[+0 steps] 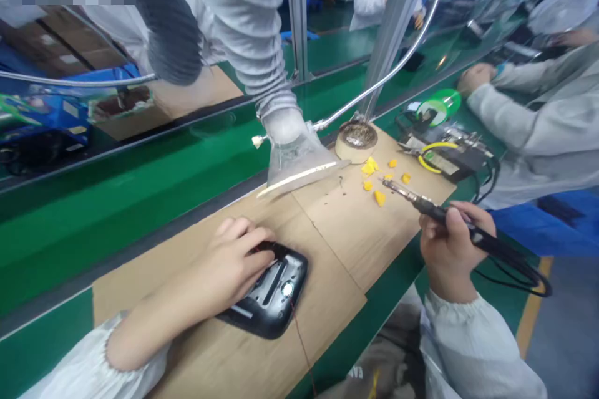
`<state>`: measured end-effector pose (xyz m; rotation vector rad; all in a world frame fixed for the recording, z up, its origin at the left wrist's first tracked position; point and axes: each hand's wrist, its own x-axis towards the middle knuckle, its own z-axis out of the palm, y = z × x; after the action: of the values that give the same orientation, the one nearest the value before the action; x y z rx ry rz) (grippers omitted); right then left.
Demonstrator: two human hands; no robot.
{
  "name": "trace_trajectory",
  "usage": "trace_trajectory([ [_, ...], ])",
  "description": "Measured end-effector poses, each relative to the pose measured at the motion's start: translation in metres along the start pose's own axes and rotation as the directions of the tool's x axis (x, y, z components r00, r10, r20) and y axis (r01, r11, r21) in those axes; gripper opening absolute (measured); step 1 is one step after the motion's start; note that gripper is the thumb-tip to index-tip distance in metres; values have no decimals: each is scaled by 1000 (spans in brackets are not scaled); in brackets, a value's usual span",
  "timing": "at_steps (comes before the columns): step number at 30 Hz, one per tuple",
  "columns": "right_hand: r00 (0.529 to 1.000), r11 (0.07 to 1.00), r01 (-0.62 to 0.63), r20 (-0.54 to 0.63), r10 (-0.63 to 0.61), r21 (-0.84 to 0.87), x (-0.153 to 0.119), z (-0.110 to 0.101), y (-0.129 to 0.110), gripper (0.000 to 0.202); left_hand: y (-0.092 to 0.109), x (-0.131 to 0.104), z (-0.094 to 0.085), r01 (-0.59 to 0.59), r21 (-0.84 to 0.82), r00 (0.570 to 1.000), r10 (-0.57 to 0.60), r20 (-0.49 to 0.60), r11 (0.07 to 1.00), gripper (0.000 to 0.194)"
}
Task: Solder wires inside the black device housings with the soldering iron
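Left hand (246, 252), 7 o'clock: fingers curled onto black case (269, 304), likely steadying it; gripping or resting, cannot tell. Case lies on cardboard (332, 308), probably shielding green surface (397, 277). Right hand (452, 246), 4 o'clock: closed around soldering iron (433, 209), tip towards 10 o'clock. Label (444, 165) beyond unreadable.

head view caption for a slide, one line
Left hand on a black device, right hand holding a soldering iron near yellow bits on cardboard.
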<state>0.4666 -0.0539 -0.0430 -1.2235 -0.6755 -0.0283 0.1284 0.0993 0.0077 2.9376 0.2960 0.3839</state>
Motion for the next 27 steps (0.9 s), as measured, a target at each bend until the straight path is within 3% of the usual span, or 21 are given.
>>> trace_trajectory([
  [3,995,991,71,67,-79,116,43,21,14,27,-1,-1,2,8,-32,1000,-9,-26,999,24],
  [6,977,980,182,130,-171,-77,64,43,29,32,0,-3,5,44,-48,999,-45,-18,998,25],
  [8,956,944,235,229,-182,-231,65,53,40,35,1,-4,7,61,-58,998,-62,-9,996,25],
  [11,915,910,261,382,-128,-321,60,57,53,34,2,-3,9,78,-73,997,-78,-1,994,27],
  [17,920,894,304,346,-186,-329,65,50,67,33,3,2,6,113,-72,993,-110,47,991,30],
  [23,869,881,370,446,-216,-295,66,56,78,30,3,2,5,130,-63,989,-125,76,989,34],
  [27,863,887,358,465,-196,-293,63,58,79,31,5,3,3,155,-86,986,-148,83,984,30],
])
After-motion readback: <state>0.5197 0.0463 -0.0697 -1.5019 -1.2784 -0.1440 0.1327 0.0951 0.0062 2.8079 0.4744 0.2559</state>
